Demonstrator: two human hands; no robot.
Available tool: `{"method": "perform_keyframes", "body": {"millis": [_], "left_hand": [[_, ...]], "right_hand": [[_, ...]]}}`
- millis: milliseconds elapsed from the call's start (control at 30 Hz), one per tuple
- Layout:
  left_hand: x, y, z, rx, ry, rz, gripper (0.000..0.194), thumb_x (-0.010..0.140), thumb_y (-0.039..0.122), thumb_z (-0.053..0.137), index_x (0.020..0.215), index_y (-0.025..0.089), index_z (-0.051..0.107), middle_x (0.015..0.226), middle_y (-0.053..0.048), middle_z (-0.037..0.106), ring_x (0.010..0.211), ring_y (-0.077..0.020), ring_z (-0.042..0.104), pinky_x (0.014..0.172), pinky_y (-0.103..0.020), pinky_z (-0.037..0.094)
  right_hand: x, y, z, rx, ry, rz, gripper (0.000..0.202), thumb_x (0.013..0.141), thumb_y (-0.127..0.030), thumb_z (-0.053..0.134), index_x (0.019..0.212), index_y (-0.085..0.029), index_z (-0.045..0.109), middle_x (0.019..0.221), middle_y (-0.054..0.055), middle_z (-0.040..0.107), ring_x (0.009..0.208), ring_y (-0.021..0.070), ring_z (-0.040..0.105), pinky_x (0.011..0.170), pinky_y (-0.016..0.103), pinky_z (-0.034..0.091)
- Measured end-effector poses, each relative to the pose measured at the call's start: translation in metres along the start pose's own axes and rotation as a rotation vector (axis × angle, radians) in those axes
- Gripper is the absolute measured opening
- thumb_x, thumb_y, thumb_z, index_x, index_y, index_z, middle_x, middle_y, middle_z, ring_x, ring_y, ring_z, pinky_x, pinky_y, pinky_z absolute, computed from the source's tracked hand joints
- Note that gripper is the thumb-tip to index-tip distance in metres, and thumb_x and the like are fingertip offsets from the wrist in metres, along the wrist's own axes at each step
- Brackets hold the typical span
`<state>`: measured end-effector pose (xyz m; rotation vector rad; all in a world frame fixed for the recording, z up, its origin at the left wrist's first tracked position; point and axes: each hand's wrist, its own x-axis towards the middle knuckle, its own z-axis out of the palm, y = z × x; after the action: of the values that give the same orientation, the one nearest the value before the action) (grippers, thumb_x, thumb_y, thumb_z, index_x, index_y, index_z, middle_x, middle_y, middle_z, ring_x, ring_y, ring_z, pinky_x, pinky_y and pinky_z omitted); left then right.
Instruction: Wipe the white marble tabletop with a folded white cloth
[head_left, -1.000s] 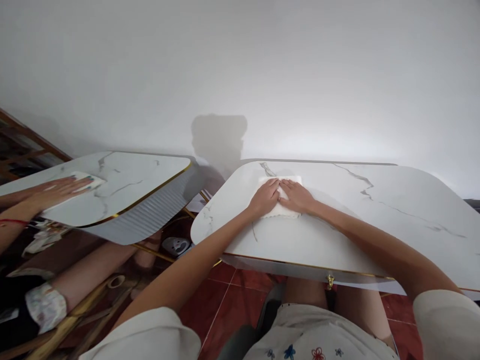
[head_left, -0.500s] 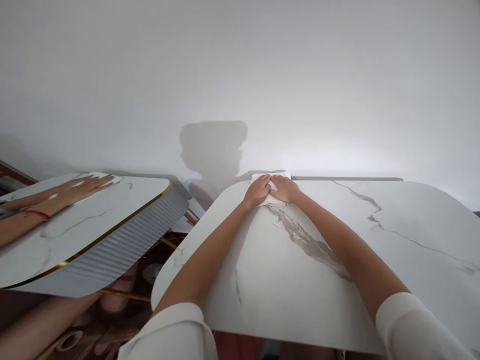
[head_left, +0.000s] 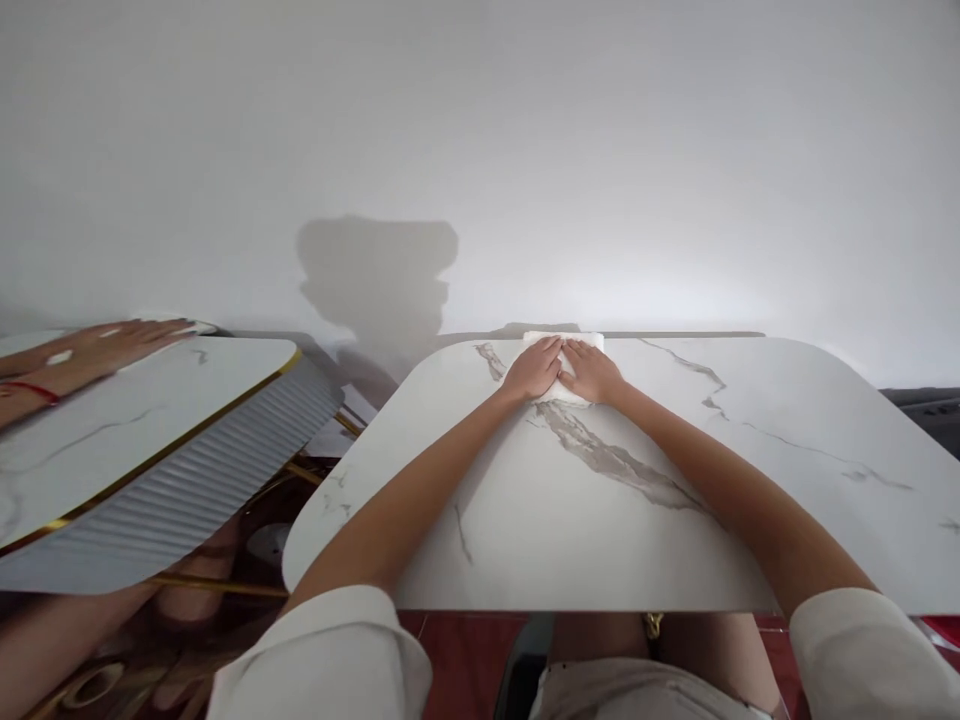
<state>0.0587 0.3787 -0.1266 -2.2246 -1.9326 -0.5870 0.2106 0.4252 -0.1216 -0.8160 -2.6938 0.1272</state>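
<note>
Both hands press down on a folded white cloth (head_left: 576, 398) at the far edge of a white marble-patterned tabletop (head_left: 517, 530). The cloth looks like a wipe or a small towel; its back part overlaps the table's rear edge by the wall. My left hand (head_left: 534, 368) lies flat on its left part, fingers stretched forward. Palm down on the right part, my right hand (head_left: 592, 370) has its fingers angled inward, so the two hands meet at the fingertips. Much of the cloth is hidden under them.
To the left stands a second marble-patterned table (head_left: 112, 430) with a gold rim and a ribbed side. On it a co-worker's hand (head_left: 142, 340) rests on a white cloth. A plain wall (head_left: 600, 180) rises behind both tables. Dark red floor (head_left: 465, 660) shows below.
My hands and the cloth have slid to the right along the far edge, uncovering a grey vein on their left. The view has shifted, showing more of the lap. The co-worker's hand has moved slightly.
</note>
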Motion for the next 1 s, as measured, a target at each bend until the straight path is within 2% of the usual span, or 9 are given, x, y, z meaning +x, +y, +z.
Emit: {"method": "perform_keyframes", "body": {"millis": [133, 300, 400, 500, 600, 733, 833, 900, 1000], "left_hand": [[-0.043, 0.018, -0.014, -0.025, 0.005, 0.040, 0.048, 0.089, 0.023, 0.027, 0.133, 0.012, 0.042, 0.140, -0.010, 0.044, 0.131, -0.0207, 0.036, 0.111, -0.038, 0.028], [-0.109, 0.039, -0.037, -0.011, 0.020, -0.003, 0.049, 0.090, 0.025, 0.024, 0.132, 0.008, 0.043, 0.139, -0.014, 0.044, 0.131, -0.0219, 0.036, 0.112, -0.039, 0.028], [-0.147, 0.053, -0.050, 0.025, 0.004, -0.020, 0.050, 0.091, 0.026, 0.022, 0.133, 0.010, 0.041, 0.140, -0.013, 0.043, 0.132, -0.0222, 0.036, 0.111, -0.042, 0.029], [-0.176, 0.069, -0.059, 0.048, -0.006, -0.055, 0.050, 0.091, 0.029, 0.021, 0.135, 0.013, 0.039, 0.141, -0.011, 0.043, 0.133, -0.0209, 0.034, 0.112, -0.042, 0.029], [-0.195, 0.090, -0.062, 0.057, -0.003, -0.085, 0.051, 0.092, 0.029, 0.021, 0.135, 0.011, 0.039, 0.141, -0.012, 0.042, 0.133, -0.0211, 0.034, 0.112, -0.042, 0.028], [-0.202, 0.124, -0.059, 0.049, -0.003, -0.116, 0.050, 0.091, 0.027, 0.022, 0.136, 0.013, 0.038, 0.142, -0.011, 0.041, 0.134, -0.0215, 0.032, 0.111, -0.042, 0.029], [-0.192, 0.143, -0.053, 0.035, -0.026, -0.120, 0.049, 0.091, 0.025, 0.023, 0.135, 0.008, 0.038, 0.142, -0.014, 0.041, 0.134, -0.0226, 0.031, 0.111, -0.043, 0.029], [-0.178, 0.150, -0.049, 0.015, -0.031, -0.114, 0.049, 0.091, 0.024, 0.023, 0.133, 0.005, 0.040, 0.141, -0.016, 0.041, 0.134, -0.0234, 0.031, 0.111, -0.043, 0.028], [-0.151, 0.146, -0.041, -0.028, -0.008, -0.110, 0.048, 0.090, 0.024, 0.026, 0.132, 0.007, 0.041, 0.140, -0.015, 0.042, 0.133, -0.0234, 0.033, 0.111, -0.042, 0.028]], "right_hand": [[-0.036, -0.035, -0.007, 0.005, -0.001, -0.006, 0.061, 0.090, -0.038, 0.035, 0.140, -0.002, 0.034, 0.145, 0.016, 0.034, 0.134, 0.0277, 0.029, 0.110, 0.039, 0.021], [-0.079, -0.085, -0.011, 0.012, 0.008, -0.054, 0.061, 0.089, -0.037, 0.035, 0.137, -0.001, 0.037, 0.144, 0.018, 0.036, 0.134, 0.0279, 0.030, 0.110, 0.040, 0.022], [-0.102, -0.110, -0.012, 0.027, 0.015, -0.103, 0.061, 0.088, -0.036, 0.038, 0.136, 0.000, 0.038, 0.143, 0.019, 0.037, 0.133, 0.0285, 0.031, 0.110, 0.040, 0.023], [-0.125, -0.127, -0.014, 0.053, 0.032, -0.152, 0.063, 0.087, -0.036, 0.040, 0.136, 0.003, 0.038, 0.142, 0.021, 0.037, 0.133, 0.0299, 0.031, 0.111, 0.040, 0.022], [-0.149, -0.133, -0.019, 0.091, 0.037, -0.187, 0.063, 0.086, -0.035, 0.041, 0.136, 0.004, 0.038, 0.142, 0.022, 0.037, 0.132, 0.0311, 0.032, 0.110, 0.041, 0.023], [-0.179, -0.125, -0.028, 0.122, 0.058, -0.187, 0.063, 0.085, -0.034, 0.043, 0.135, 0.003, 0.039, 0.142, 0.021, 0.038, 0.132, 0.0306, 0.032, 0.110, 0.042, 0.024], [-0.192, -0.108, -0.035, 0.126, 0.068, -0.178, 0.062, 0.085, -0.035, 0.043, 0.136, 0.000, 0.039, 0.142, 0.019, 0.039, 0.132, 0.0286, 0.033, 0.110, 0.042, 0.025], [-0.191, -0.094, -0.038, 0.118, 0.048, -0.169, 0.062, 0.086, -0.036, 0.041, 0.137, -0.001, 0.038, 0.142, 0.018, 0.039, 0.132, 0.0278, 0.033, 0.110, 0.041, 0.026], [-0.176, -0.071, -0.039, 0.090, 0.009, -0.160, 0.062, 0.087, -0.039, 0.038, 0.138, -0.002, 0.037, 0.143, 0.018, 0.038, 0.133, 0.0278, 0.032, 0.109, 0.043, 0.026]]}}
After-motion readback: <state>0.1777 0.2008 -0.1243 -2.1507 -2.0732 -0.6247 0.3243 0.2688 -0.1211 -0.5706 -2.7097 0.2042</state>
